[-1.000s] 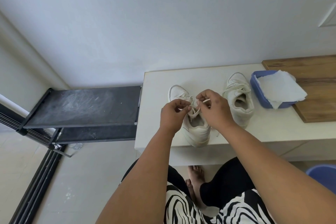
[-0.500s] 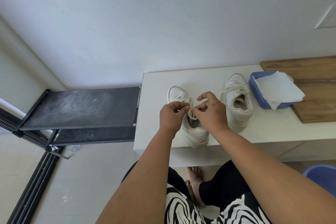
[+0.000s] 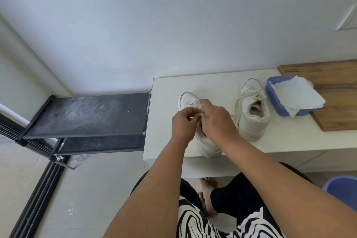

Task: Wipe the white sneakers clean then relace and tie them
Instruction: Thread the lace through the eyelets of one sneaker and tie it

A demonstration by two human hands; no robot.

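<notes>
Two white sneakers stand on a cream table (image 3: 289, 139). The left sneaker (image 3: 188, 100) points away from me, and both my hands are over its lacing. My left hand (image 3: 183, 121) pinches the lace with curled fingers at the shoe's left side. My right hand (image 3: 216, 120) meets it from the right, fingertips pinching the same lace over the tongue; the lace itself is mostly hidden by my fingers. The right sneaker (image 3: 253, 110) stands apart, laced, with its opening toward me.
A blue tub (image 3: 274, 100) holding a white paper towel (image 3: 297, 96) sits on a wooden board (image 3: 338, 106) at the right. A black metal rack (image 3: 87, 116) adjoins the table's left. A blue bucket (image 3: 342, 189) stands on the floor at lower right.
Both hands have drawn closer together over the left sneaker's lacing, and my right hand has moved slightly toward the toe. The lace loop seen earlier is now hidden under my fingers.
</notes>
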